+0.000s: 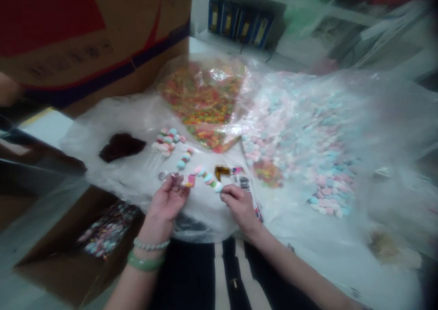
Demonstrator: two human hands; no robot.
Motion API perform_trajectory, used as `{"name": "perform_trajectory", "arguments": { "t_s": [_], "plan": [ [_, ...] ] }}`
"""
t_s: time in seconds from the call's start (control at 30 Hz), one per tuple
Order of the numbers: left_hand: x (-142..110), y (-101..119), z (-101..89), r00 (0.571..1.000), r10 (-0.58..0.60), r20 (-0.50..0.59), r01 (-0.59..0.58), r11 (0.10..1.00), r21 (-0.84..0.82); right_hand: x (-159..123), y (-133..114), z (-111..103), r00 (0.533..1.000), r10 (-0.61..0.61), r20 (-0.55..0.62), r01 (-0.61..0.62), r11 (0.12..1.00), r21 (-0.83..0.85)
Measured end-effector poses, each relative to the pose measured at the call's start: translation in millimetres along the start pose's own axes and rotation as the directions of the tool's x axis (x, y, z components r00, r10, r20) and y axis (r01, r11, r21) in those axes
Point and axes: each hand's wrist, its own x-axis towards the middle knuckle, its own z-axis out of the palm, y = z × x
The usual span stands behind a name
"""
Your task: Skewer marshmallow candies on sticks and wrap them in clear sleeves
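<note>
My left hand (167, 199) is palm up with curled fingers around a small clear packet (186, 180) with pink inside. My right hand (239, 202) is knuckles up, fingers pinched on the end of a stick of pastel candies (207, 176) lying on clear plastic sheeting (137, 182). A small brown item (222, 170) and printed labels (244, 182) lie just beyond the right hand. More pastel candy sticks (167, 141) lie farther back. The picture is blurred.
A clear bag of orange-green sweets (205, 100) and a big bag of pastel candies (308, 132) lie behind. A dark clump (121, 146) sits left. An open cardboard box (102, 237) of wrapped candies stands lower left; a large carton (85, 36) behind; shelves (246, 22) at back.
</note>
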Motion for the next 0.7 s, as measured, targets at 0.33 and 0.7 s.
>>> {"name": "perform_trajectory", "arguments": {
  "t_s": [0.33,0.7],
  "plan": [
    [-1.2,0.7,0.6,0.993,-0.099,0.064,0.102,0.993,-0.051,-12.5,9.1,-0.1,0.936,-0.352,-0.01,0.34,0.912,-0.229],
    [7.2,-0.2,-4.2,0.995,-0.088,0.04,0.091,0.994,-0.067,-14.6,15.5,-2.9,0.903,-0.428,0.038,0.409,0.83,-0.38]
  ]
}}
